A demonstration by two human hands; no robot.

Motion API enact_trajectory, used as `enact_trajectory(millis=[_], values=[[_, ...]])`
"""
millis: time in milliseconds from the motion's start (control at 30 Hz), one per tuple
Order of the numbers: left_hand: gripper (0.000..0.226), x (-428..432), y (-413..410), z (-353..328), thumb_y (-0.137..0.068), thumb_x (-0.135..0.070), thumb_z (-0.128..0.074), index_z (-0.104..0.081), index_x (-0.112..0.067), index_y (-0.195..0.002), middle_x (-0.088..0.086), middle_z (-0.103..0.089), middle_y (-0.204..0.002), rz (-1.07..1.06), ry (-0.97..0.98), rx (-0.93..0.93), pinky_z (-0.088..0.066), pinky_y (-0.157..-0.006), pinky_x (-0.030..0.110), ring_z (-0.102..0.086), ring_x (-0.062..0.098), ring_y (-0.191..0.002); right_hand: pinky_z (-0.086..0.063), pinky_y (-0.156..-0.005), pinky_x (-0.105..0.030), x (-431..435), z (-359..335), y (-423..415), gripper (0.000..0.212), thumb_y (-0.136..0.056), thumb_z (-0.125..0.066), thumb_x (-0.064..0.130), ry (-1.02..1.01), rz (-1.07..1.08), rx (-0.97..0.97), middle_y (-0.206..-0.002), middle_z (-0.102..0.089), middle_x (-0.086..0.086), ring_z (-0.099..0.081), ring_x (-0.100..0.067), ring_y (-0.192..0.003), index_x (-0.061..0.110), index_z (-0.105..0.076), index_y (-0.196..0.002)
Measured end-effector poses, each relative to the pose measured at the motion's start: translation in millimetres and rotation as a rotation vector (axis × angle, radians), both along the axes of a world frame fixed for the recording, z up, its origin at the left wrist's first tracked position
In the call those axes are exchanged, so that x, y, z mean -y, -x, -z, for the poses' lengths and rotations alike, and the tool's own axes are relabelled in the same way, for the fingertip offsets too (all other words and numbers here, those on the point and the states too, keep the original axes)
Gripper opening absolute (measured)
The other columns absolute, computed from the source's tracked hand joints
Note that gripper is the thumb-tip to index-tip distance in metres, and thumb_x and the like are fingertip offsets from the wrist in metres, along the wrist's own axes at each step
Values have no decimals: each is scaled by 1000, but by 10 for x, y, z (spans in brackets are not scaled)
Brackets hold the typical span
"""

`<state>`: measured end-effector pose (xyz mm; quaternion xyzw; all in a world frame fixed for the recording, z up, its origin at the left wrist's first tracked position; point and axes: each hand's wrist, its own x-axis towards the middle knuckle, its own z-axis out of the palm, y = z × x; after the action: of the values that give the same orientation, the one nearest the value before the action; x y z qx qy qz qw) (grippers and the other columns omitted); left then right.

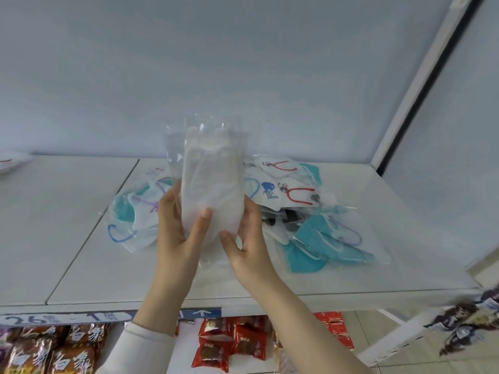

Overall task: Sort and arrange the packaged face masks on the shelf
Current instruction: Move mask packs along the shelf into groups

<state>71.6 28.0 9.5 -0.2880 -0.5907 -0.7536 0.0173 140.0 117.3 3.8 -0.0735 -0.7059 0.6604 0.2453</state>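
A clear packet with white face masks (pixel 209 182) stands upright in the middle of the head view, held above the white shelf (pixel 75 238). My left hand (pixel 179 225) grips its lower left side with the thumb across the front. My right hand (pixel 247 238) grips its lower right side. Behind the packet lies a loose pile of packaged masks: teal ones (pixel 313 244) at the right front, white ones with cartoon prints and red loops (pixel 289 190) at the back, and teal and white ones with blue loops (pixel 132 220) at the left.
A white back wall rises behind the shelf, and a white upright post (pixel 421 85) bounds it at the right. Another packet edge (pixel 10 160) shows at the far left. Below the shelf edge sit red snack packs (pixel 229 338) and brown bags (pixel 54 346).
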Motion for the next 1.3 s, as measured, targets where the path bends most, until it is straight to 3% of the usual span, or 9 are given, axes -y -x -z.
enact_trajectory(millis=[233, 567, 667, 733, 833, 1033, 1133, 1233, 1300], values=[[42, -14, -51, 22, -75, -45, -56, -43, -36, -114, -3, -54, -116, -27, -11, 34, -50, -82, 17, -58, 5, -106, -45, -92, -14, -12, 49, -28, 46, -94, -49, 4, -3, 3, 1, -123, -50, 15, -51, 8, -111, 39, -33, -119], [26, 245, -53, -4, -80, -31, -69, -51, -23, -96, -2, -62, -94, -134, -3, 169, -53, -69, 21, -64, 4, -84, -50, -90, -18, 129, 12, 28, 33, -91, -55, 12, -41, -72, 79, -112, -58, 21, -57, 9, -104, 38, -44, -108], [36, 532, -113, -59, -70, -40, -71, -53, -23, -96, 3, -64, -96, -173, -4, 228, -57, -72, 33, -65, 16, -87, -51, -89, -19, 296, -2, -1, 31, -90, -55, 16, -50, -201, 135, -118, -60, 14, -58, 3, -106, 36, -45, -111], [36, 736, -224, -15, -75, -34, -75, -53, -20, -100, 4, -65, -97, -223, -53, 305, -57, -68, 30, -66, 14, -85, -51, -90, -20, 450, 66, -52, 31, -90, -56, 16, -69, -318, 174, -119, -60, 10, -58, 0, -109, 35, -45, -113], [32, 1020, -450, 180, -80, -28, -70, -54, -15, -105, 3, -66, -94, -395, -42, 366, -55, -67, 25, -68, 12, -83, -52, -87, -19, 674, 272, -142, 27, -89, -58, 15, -78, -463, 264, -114, -62, 9, -59, -2, -106, 33, -47, -107], [33, 1693, -1117, 928, -81, -22, -65, -56, -13, -112, 9, -66, -104, -755, -169, 666, -55, -79, 42, -65, 24, -93, -53, -82, -25, 1148, 984, -501, 23, -83, -63, 22, -7, -844, 580, -105, -69, 3, -66, -8, -96, 24, -55, -105], [20, 2099, -1492, 1249, -89, -16, -62, -56, -18, -108, 6, -67, -100, -889, -238, 820, -55, -79, 42, -65, 26, -92, -52, -81, -28, 1457, 1356, -748, 11, -88, -59, 10, -101, -971, 710, -98, -70, -1, -66, -10, -89, 17, -58, -96], [36, 2505, -1868, 1497, -88, -13, -63, -53, -8, -122, 13, -66, -110, -963, -299, 945, -54, -85, 43, -64, 30, -99, -52, -73, -32, 1839, 1600, -906, 7, -88, -60, 10, -232, -1056, 777, -93, -70, -2, -66, -16, -86, 15, -59, -93], [38, 2797, -2085, 1635, -90, -8, -59, -50, -2, -126, 15, -65, -113, -997, -335, 997, -55, -82, 36, -64, 27, -98, -52, -62, -24, 2109, 1705, -948, 8, -89, -59, 12, -287, -1125, 824, -95, -69, -3, -65, -19, -86, 15, -59, -97]])
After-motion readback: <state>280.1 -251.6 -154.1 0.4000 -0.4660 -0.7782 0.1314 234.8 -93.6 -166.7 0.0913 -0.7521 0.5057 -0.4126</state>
